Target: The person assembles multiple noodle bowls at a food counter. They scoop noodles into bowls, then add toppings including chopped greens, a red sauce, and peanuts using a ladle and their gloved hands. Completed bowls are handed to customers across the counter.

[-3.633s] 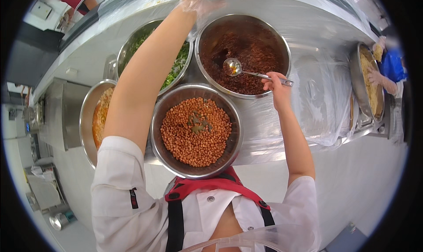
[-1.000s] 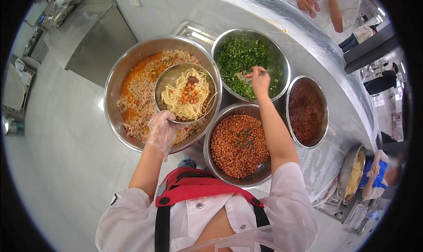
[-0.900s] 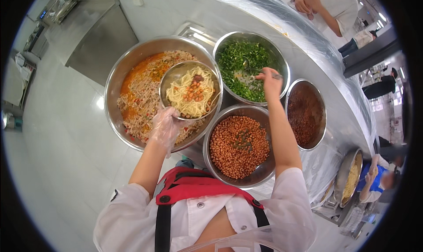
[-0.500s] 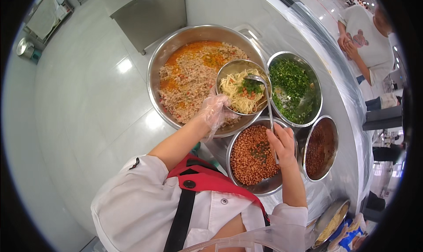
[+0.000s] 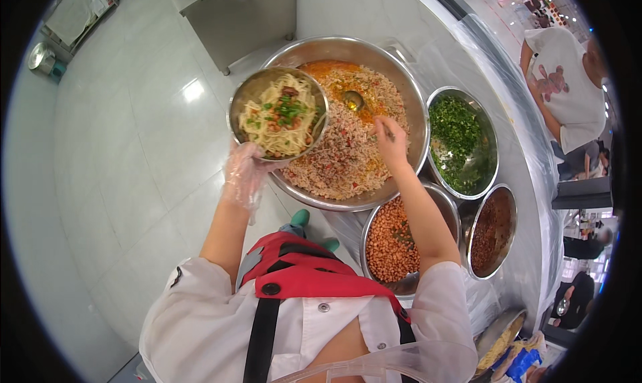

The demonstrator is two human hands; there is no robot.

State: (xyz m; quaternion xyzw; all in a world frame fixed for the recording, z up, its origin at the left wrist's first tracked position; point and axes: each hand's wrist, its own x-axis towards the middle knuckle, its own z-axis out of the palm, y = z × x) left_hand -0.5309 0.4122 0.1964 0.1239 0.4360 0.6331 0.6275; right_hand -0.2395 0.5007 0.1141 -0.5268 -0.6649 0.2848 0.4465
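A metal bowl [image 5: 232,112] is gripped at its near rim by my left hand [image 5: 242,172], which wears a clear plastic glove. Noodles [image 5: 273,130] topped with chopped greens and brown bits fill it. It hangs over the left edge of a big steel basin [image 5: 416,157] of minced filling [image 5: 354,157] with orange oil. My bare right hand [image 5: 390,141] is closed round the handle of a ladle [image 5: 353,101]. The ladle's cup sits in the orange oil and holds some of it; most of the handle is hidden by the hand.
Right of the basin stands a bowl of chopped greens [image 5: 456,142]. Nearer are a bowl of brown beans or nuts [image 5: 391,246] and a bowl of dark red seasoning [image 5: 483,239]. Another noodle bowl [image 5: 498,346] is at lower right. A person [image 5: 565,82] stands beyond the plastic-covered counter.
My left hand has carried the noodle bowl left, to the basin's left edge. My right hand has moved the ladle from above the noodles into the basin's oil.
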